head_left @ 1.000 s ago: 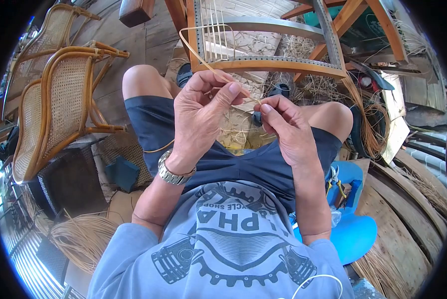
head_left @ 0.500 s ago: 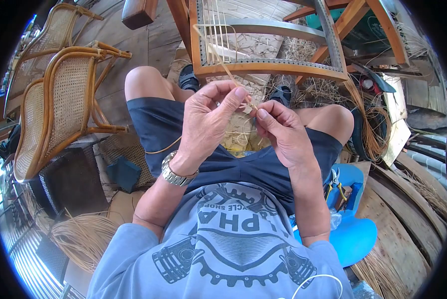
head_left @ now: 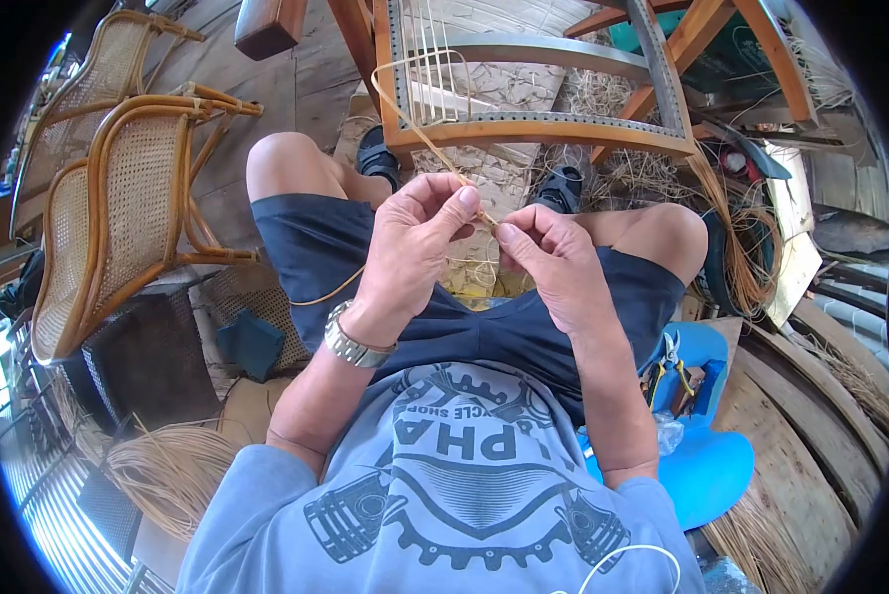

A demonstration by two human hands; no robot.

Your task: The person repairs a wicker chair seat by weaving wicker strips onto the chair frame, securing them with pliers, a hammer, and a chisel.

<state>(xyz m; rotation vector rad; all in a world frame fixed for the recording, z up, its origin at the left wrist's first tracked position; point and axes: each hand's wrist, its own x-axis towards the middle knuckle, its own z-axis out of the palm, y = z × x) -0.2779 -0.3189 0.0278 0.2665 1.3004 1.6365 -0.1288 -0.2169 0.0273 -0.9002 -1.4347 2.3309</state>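
As we look down past a grey printed shirt (head_left: 464,475), we see a seated person's two bare hands meeting just on the near side of a wooden chair frame (head_left: 553,135), whose rails are lined with small drilled holes. The left hand (head_left: 410,243) is closed to a narrow pinch, thumb against forefinger, on a pale cane strand (head_left: 444,158); the right hand (head_left: 558,262) pinches the same strand just beside it, between thumb and fingertips. From that grip, we follow the strand up to the frame's left corner, where it bends into a wide loop above the rail; we cannot tell whether it passes through a hole. A few strung canes (head_left: 431,69) run side by side across the left part of the frame. A metal watch (head_left: 357,342) circles the left wrist, and the person's knees, in dark shorts (head_left: 301,243), spread apart on the near side of the frame, with a dark sandal (head_left: 376,158) near its left corner. To the left of the frame, we find a curved rattan chair (head_left: 132,188) with a woven back, and farther toward us a loose cane bundle (head_left: 167,470). Beside the frame's right corner hang brown fibres (head_left: 727,223); nearer to us than these, pliers (head_left: 677,368) with yellow handles rest on a blue plastic seat (head_left: 702,475). Below the frame, we notice tangled cane scraps (head_left: 627,188) strewn over the ground.
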